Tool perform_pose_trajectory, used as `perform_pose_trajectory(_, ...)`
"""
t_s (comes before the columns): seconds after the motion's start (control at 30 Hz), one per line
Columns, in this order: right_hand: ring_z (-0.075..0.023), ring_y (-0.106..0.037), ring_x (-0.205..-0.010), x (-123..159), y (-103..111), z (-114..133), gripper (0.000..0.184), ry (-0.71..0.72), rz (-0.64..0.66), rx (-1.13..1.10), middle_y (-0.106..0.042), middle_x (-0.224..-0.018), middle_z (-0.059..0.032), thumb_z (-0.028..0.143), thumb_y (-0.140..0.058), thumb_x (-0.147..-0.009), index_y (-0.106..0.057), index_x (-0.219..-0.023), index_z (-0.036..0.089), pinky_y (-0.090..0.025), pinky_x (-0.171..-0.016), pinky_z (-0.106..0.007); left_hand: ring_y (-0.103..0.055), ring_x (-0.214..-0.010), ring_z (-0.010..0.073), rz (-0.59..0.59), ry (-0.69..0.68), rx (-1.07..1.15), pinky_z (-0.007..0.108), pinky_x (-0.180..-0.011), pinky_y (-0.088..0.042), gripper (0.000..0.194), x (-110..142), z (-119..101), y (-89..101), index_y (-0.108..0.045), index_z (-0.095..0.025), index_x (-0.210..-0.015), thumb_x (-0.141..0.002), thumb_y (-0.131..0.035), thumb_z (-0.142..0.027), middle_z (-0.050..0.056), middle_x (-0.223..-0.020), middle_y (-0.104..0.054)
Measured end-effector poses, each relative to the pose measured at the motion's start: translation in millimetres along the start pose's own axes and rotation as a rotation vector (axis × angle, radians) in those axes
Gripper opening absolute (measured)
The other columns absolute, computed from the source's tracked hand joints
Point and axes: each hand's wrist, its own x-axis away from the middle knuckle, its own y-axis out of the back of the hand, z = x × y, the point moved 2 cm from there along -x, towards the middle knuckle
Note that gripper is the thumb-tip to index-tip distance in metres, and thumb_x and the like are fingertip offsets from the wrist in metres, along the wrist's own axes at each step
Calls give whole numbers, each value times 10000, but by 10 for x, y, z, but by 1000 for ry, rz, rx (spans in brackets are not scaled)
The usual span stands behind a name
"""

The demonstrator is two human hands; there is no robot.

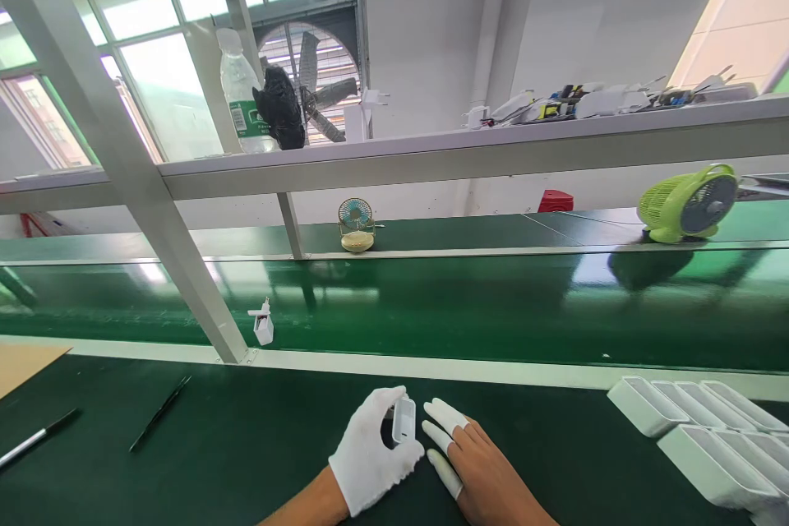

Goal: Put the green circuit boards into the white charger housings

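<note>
While pinching the case (404,422) in the left hand (376,454) at the near desk (252,444), with the right hand (476,460) spread just right of it, looks like mid-handling and probably calls for a steady hold next.

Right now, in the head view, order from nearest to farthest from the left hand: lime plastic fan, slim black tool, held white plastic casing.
1. White casing: in left hand.
2. Black tool: off left.
3. Lime fan: far back, right.
</note>
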Motion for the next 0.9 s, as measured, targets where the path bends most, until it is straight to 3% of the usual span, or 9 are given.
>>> perform_pose_trajectory(0.23, -307, -633, -1201, -27, 47, 2, 361, -7, -18, -7, -710, -1185, -132, 143, -482, -954, -623, -1283, 187, -569, -966, -467, -594, -1223, 282, -54, 46, 20, 442, -1124, -430, 618, 12, -2, 13, -598, -186, -1305, -690, -662, -193, 107, -1338, -634)
perform_pose_trajectory(0.57, -311, -652, -1160, -57, 46, 36, 314, 15, -27, 32, -728, -1099, -141, 113, -464, -944, -664, -1184, 152, -588, -925, -464, -617, -1170, 266, -25, 22, 2, 430, -1079, -465, 564, -9, 23, 15, -608, -178, -1280, -720, -661, -218, 104, -1304, -650)
perform_pose_trajectory(0.7, -302, -653, -1158, -60, 77, 36, 327, 6, -22, 18, -721, -1126, -132, 119, -480, -943, -643, -1223, 166, -588, -928, -452, -595, -1229, 272, -6, 14, -11, 440, -1128, -428, 561, -21, 33, 14, -609, -182, -1293, -733, -642, -202, 105, -1337, -638)
perform_pose_trajectory(0.9, -295, -661, -1143, -47, 74, 31, 275, -4, -25, 5, -727, -1096, -127, 116, -489, -938, -674, -1132, 176, -586, -933, -440, -572, -1275, 282, 5, -7, -17, 458, -1164, -397, 582, -20, 39, 27, -601, -178, -1315, -735, -641, -200, 104, -1372, -619)
